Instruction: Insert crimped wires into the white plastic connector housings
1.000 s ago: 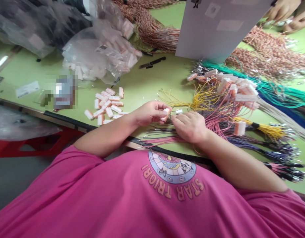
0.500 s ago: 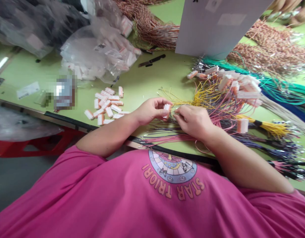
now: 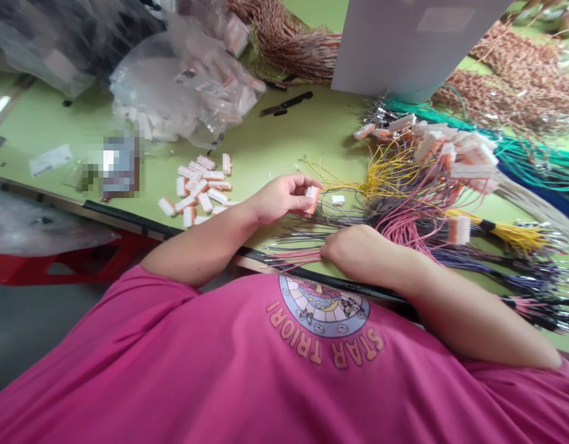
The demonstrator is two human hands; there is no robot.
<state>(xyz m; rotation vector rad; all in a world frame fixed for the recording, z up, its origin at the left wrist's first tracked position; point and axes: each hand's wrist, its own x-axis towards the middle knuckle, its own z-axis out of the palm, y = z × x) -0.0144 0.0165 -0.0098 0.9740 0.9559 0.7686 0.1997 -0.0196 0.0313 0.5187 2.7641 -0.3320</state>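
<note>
Green tabletop (image 3: 284, 142), crowded. Far left: clear plastic bags (image 3: 182, 92) of small parts, one slumped open. Just right of them, a loose pile of white-and-orange connector housings (image 3: 198, 191) lies flat, near the left forearm.

Left hand (image 3: 279, 197), raised just off the surface, fingers (image 3: 300, 185) pinching one connector housing (image 3: 312, 198) between thumb and fingertips; the part's long axis stands roughly upright, tilted slightly. A second small white housing (image 3: 338, 200) lies on the tabletop just to its right, apart from both hands.

Right hand (image 3: 358, 250) sits lower and nearer the body, knuckles up, fingers curled down onto the pink wires (image 3: 293, 256) that run left-right along the tabletop edge. Whether a wire is pinched cannot be told; the fingertips are hidden under the hand.

Key relation: the held housing lies up and to the left of the right hand, with a clear gap between. The left hand is the nearer one, already on it.

Against half a second ago: the right hand was up against the housing, fingertips meeting the left; it has dropped away to the wires. The left hand has barely shifted.

Farther right: a tangle of yellow, pink and purple wire harnesses (image 3: 418, 191), then teal cable (image 3: 534, 166).
</note>
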